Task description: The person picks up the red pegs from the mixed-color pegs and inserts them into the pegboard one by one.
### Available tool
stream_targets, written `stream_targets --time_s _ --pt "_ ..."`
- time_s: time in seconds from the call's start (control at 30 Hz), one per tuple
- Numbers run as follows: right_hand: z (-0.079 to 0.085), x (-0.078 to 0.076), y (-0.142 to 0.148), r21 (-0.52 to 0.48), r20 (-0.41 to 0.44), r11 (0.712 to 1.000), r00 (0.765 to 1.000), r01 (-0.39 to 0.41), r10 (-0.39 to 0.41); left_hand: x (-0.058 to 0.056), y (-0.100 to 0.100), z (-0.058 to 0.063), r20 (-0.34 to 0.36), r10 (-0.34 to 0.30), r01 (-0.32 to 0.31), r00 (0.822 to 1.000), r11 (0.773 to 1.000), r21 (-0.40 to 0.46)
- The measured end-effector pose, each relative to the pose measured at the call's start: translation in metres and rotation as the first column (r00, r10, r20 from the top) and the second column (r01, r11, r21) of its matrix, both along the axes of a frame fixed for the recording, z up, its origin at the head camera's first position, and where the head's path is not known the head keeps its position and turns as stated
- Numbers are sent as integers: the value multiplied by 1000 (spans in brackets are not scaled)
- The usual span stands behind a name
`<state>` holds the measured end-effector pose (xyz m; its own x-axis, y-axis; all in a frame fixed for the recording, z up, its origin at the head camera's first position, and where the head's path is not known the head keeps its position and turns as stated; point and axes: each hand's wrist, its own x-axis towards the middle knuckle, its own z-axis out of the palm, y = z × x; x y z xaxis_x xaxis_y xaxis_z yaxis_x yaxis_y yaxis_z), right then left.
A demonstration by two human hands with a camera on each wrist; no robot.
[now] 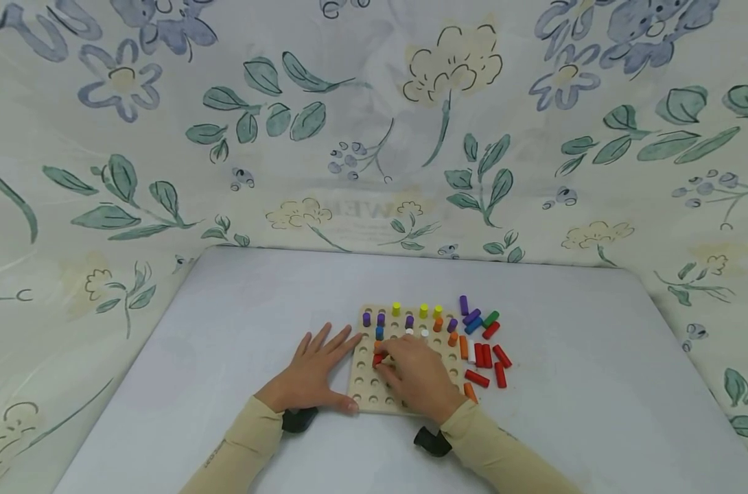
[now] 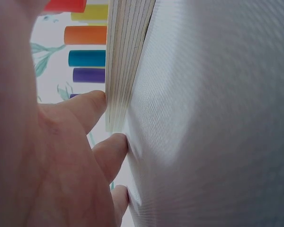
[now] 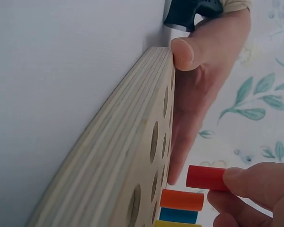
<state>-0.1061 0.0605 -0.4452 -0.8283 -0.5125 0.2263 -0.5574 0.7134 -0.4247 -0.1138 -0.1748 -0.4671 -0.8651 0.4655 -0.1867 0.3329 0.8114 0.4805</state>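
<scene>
Our right hand [image 1: 418, 374] pinches a red peg [image 3: 204, 178] just above the board [image 1: 365, 390]; our left hand [image 1: 309, 377], spread wide, touches the board's left edge. We judge the filling partly done: standing pegs [image 1: 423, 311] occupy far rows, many nearer holes [image 1: 357, 398] are bare, loose pegs [image 1: 477, 378] lie rightward.

The pegboard [image 1: 366, 390] is showing matt wood, its edge [image 3: 118, 113] exposing plywood's thin layers. The red peg [image 3: 204, 178] is presenting a smooth satin surface; loose pegs [image 1: 487, 355], at the pegboard's three o'clock, are looking smooth. The tabletop [image 2: 217, 123] is exhibiting a finely ribbed, cloth-like texture. At twelve o'clock, the backdrop [image 1: 374, 116] is reflecting a faint sheen, cloth or plastic being unclear. Sleeves [image 1: 244, 436] at eight and four o'clock are appearing as matt cloth; the black wrist mount [image 1: 431, 442], near five, is resembling plastic.
</scene>
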Motion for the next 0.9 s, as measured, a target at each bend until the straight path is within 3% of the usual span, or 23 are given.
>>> stream_targets --time_s 0.23,0.63,0.9 --pt "-4 0 -5 -32 -41 999 999 -26 25 2 1 1 -8 10 -10 1000 1000 -1" --pt "-5 0 -12 48 -41 998 999 -33 35 4 2 -2 -19 13 -13 1000 1000 -3" --pt "-8 1 -16 20 -72 998 996 -57 59 5 3 -5 -15 8 -8 1000 1000 8"
